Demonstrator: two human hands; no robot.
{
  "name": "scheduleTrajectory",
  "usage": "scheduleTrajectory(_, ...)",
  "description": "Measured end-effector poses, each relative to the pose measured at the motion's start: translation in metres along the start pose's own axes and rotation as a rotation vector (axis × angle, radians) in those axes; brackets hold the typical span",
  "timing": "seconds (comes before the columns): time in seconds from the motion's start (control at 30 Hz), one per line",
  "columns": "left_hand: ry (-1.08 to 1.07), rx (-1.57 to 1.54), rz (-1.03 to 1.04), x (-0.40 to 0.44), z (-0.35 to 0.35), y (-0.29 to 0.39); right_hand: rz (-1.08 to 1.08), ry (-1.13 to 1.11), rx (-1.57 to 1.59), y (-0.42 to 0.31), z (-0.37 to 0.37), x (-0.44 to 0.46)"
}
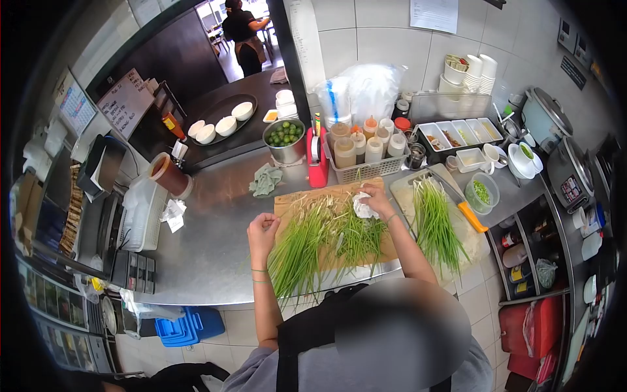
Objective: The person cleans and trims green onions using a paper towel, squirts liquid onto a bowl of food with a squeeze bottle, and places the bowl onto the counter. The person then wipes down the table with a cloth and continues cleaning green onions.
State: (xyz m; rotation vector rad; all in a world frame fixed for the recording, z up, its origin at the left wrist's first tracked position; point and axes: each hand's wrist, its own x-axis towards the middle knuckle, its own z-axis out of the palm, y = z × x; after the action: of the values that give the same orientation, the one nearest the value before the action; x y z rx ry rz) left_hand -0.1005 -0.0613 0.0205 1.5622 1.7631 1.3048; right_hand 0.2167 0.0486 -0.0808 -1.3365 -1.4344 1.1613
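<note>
My left hand (263,228) is raised at the left edge of a brown board (284,208), fingers curled together. Whatever may be between its fingertips is too small to make out. On the board lie long green spring onions (304,238), their pale root ends pointing away from me. More of them (356,235) lie in a looser heap on the right. My right hand (377,199) is closed on a crumpled white tissue (364,206) over the board's far right part. Beside it, a second bunch of spring onions (434,222) rests on a pale cutting board (403,193).
An orange-handled knife (471,217) lies on the pale board, near a tub of chopped greens (482,193). Behind stand a basket (369,171) of sauce bottles, a red dispenser (317,160) and a pot (287,151) of limes. A green cloth (266,179) lies on the steel counter (209,242).
</note>
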Motion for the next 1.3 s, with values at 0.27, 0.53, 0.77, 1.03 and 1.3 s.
scheduleTrajectory(0.27,-0.123,-0.465,-0.116,0.009,-0.009,0.004,0.004,-0.228,0.252,-0.083,-0.018,-0.018)
scheduleTrajectory(0.53,-0.191,-0.629,-0.178,0.007,-0.007,0.012,-0.186,-0.270,-0.133,-0.100,-0.035,-0.027)
scheduleTrajectory(0.77,-0.202,-0.840,-0.123,-0.027,0.037,-0.005,-0.213,-0.050,-0.251,-0.043,0.014,-0.055)
scheduleTrajectory(1.03,-0.366,-0.859,-0.158,-0.053,0.066,0.008,0.397,-0.456,1.128,-0.058,0.058,-0.080)
scheduleTrajectory(1.3,-0.449,-0.172,0.303,-0.061,0.054,0.022,0.427,-0.442,0.875,-0.053,0.070,-0.087)
